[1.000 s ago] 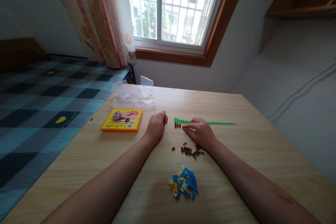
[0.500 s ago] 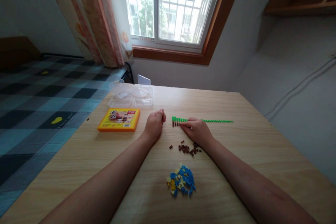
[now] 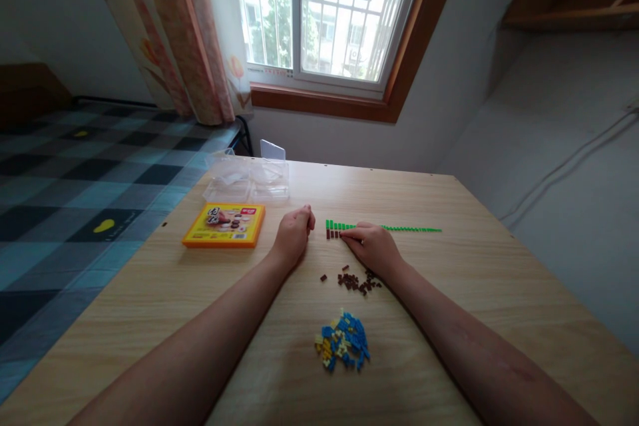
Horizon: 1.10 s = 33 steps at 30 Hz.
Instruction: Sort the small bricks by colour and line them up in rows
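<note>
A long row of small green bricks (image 3: 409, 229) lies across the wooden table (image 3: 499, 293), with a short row of brown bricks (image 3: 333, 234) just below its left end. My right hand (image 3: 373, 247) rests there, fingertips pinched against the end of the brown row; what they pinch is too small to name. My left hand (image 3: 293, 234) lies on the table as a loose fist, left of both rows, with nothing visible in it. A loose heap of brown bricks (image 3: 355, 281) sits under my right wrist. A pile of blue and yellow bricks (image 3: 343, 349) lies nearer to me.
An orange and yellow box (image 3: 224, 225) lies flat at the table's left side. Behind it stands a clear plastic tray (image 3: 247, 181). A bed with a checked blue cover (image 3: 74, 206) runs along the left edge. Window and curtain are beyond the far edge.
Both hands stay almost still. The right hand's fingertips have crept slightly left along the brown row. The view has shifted a little.
</note>
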Tool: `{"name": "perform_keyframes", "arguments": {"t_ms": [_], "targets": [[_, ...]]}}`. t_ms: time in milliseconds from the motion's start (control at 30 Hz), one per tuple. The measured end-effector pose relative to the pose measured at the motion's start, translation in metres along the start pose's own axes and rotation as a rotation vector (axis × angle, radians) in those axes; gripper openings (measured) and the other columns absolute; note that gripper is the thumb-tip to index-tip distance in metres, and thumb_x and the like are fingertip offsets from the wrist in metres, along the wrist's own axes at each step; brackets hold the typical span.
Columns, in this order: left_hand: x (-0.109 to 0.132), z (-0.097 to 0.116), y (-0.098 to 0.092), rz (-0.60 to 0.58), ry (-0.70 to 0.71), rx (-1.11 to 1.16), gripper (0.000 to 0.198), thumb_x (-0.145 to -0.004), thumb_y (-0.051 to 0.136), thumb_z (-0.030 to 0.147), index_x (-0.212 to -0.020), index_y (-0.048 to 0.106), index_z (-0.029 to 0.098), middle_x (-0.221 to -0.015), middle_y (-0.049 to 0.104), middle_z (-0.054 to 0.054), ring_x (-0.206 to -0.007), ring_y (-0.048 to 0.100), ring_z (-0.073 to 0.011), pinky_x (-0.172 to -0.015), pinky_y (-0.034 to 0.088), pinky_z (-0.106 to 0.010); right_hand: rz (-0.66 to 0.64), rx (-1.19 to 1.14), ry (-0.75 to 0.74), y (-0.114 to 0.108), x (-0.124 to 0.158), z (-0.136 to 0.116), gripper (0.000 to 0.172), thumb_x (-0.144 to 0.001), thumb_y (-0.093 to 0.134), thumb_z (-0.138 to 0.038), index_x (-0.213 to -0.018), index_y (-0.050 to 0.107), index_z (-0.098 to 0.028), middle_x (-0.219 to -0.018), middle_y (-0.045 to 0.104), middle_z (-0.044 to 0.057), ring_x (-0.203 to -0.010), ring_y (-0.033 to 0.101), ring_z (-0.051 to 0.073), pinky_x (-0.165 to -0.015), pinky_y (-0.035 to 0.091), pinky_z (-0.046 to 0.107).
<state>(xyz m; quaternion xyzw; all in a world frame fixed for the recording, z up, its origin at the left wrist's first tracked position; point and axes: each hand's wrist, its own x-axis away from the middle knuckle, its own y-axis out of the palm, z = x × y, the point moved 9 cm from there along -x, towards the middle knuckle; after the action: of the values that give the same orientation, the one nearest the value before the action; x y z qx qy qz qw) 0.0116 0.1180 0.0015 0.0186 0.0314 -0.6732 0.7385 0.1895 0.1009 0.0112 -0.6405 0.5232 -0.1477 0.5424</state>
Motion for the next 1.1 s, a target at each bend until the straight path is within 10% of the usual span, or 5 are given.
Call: {"name": "perform_keyframes", "arguments": {"t_ms": [1100], "targets": [[0.003,0.003,0.003,-0.091,0.022,-0.163,0.042,-0.089,0.040,0.050,-0.057,0.041,0.022,-0.044,0.032,0.005,-0.044,0.031,-0.0115,-0.045,0.024,-0.026,0.069,-0.271,0.035,-0.010,0.000,0.010,0.011,-0.087,0.068,-0.021,-0.089,0.078,-0.020,-0.074,0.070,0.003,-0.066,0.059,0.016,-0.065,0.042,0.028]]}}
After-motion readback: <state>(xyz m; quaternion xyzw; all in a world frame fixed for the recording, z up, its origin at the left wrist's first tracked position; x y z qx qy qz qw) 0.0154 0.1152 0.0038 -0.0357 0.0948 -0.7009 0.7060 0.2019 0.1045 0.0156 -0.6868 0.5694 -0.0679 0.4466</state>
